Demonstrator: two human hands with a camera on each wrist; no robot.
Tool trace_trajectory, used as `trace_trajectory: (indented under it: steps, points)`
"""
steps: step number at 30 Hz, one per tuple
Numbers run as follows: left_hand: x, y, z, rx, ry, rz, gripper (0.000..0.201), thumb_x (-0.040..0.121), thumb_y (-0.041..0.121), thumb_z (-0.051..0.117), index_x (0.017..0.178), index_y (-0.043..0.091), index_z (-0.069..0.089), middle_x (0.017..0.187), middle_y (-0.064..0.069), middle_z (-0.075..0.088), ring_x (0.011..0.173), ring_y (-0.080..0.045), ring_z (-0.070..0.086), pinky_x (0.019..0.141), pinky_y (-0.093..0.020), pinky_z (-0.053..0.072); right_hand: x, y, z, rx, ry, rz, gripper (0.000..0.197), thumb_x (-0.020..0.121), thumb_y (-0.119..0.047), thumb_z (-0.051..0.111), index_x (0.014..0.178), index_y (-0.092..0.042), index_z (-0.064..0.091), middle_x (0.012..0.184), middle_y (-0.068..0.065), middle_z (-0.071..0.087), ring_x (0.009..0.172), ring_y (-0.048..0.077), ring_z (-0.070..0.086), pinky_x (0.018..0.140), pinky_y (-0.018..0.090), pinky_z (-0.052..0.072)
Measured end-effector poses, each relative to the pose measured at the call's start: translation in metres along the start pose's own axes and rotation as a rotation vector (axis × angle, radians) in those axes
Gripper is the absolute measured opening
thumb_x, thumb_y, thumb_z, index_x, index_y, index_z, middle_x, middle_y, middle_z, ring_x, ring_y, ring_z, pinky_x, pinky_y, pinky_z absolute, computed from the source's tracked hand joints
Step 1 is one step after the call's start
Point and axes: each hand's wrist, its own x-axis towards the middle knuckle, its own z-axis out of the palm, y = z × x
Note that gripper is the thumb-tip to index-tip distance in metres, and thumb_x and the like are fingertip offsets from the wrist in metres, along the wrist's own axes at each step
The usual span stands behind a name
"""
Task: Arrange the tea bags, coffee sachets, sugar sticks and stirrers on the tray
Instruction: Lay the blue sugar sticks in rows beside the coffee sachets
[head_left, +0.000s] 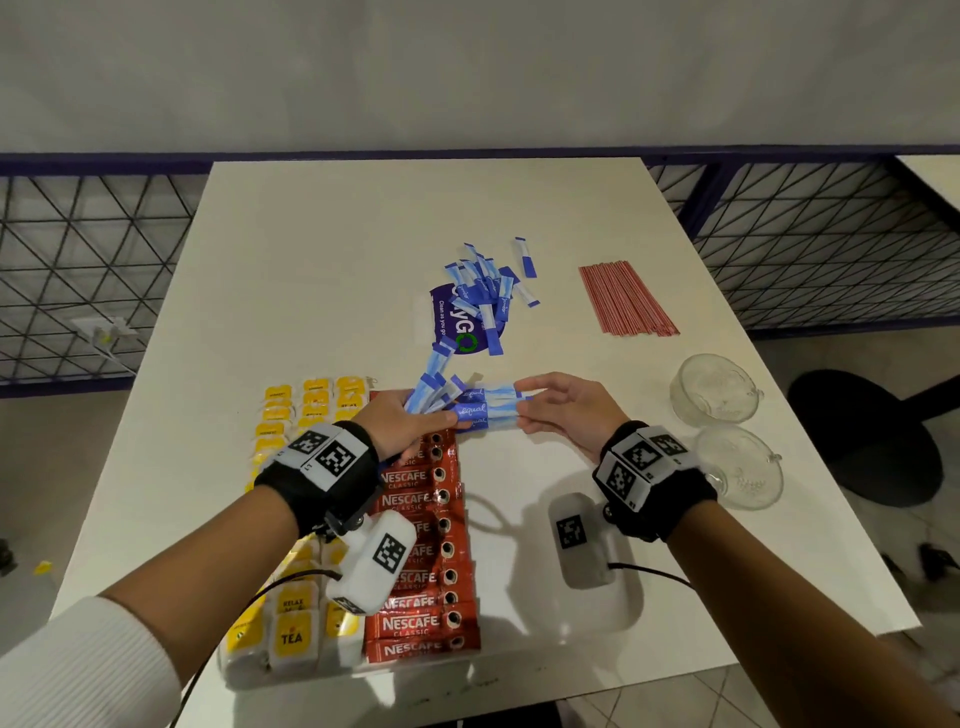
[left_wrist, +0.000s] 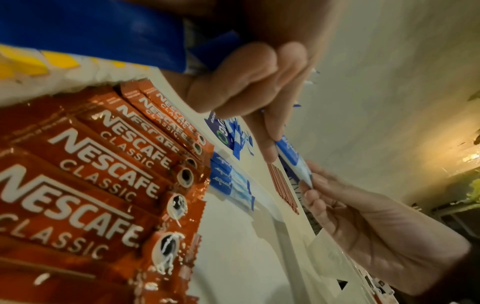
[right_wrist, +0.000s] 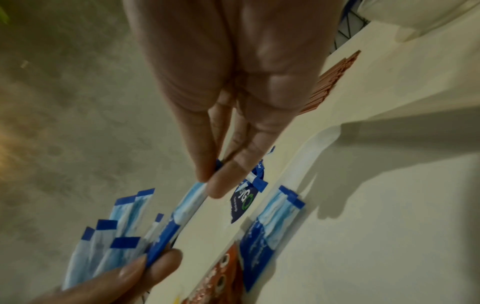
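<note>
Sugar-stick step in hand. Left hand grips fanned sticks above coffee sachets; right hand pinches one stick's far end. Next, likely: lay it beside sticks on tray, right of sachets, ends aligned.

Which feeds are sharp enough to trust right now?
Head view: sharp, evenly lit, wide-angle bending at the edges. Left wrist view: coffee sachets crisp, left hand soft, warm glare at right. Right wrist view: dim, right hand and sugar sticks blurred.
</note>
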Motion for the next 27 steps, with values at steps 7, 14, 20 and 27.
trace_trajectory:
  steps: [7,14,20,27]
  points:
    - [0.005,0.001,0.007,0.232,0.072,0.062,0.013,0.093,0.028,0.054,0.086,0.018,0.054,0.055,0.007,0.055,0.034,-0.004,0.040,0.036,-0.012,0.031,0.002,0.017,-0.013,-0.125,-0.028,0.227,0.014,0.082,0.009,0.061,0.073,-0.001,0.056,0.046,0.007,0.060,0.038,0.010,0.058,0.049,0.017,0.053]
    - [0.014,0.000,0.012,0.409,0.104,0.026,0.032,0.092,0.031,0.054,0.114,0.009,0.060,0.106,-0.014,0.063,0.091,-0.026,0.057,0.065,-0.025,0.038,0.014,0.025,-0.011,-0.171,-0.029,0.296,0.020,0.085,0.010,0.057,0.072,-0.002,0.049,0.038,0.005,0.056,0.031,0.012,0.049,0.040,0.019,0.045]
    - [0.021,0.004,0.018,0.468,0.087,-0.009,0.033,0.093,0.034,0.051,0.112,0.009,0.059,0.085,-0.005,0.056,0.077,-0.018,0.050,0.054,-0.015,0.031,0.031,0.029,-0.005,-0.395,0.003,0.299,0.022,0.081,-0.004,0.069,0.074,-0.008,0.049,0.060,0.013,0.061,0.045,0.019,0.054,0.057,0.030,0.054]
    - [0.025,0.003,0.019,0.507,0.088,-0.022,0.025,0.093,0.033,0.052,0.101,0.010,0.058,0.080,-0.004,0.056,0.080,-0.019,0.051,0.053,-0.015,0.031,0.040,0.031,-0.006,-0.463,0.007,0.319,0.024,0.079,-0.010,0.072,0.070,-0.008,0.050,0.059,0.011,0.062,0.043,0.017,0.056,0.058,0.029,0.054]
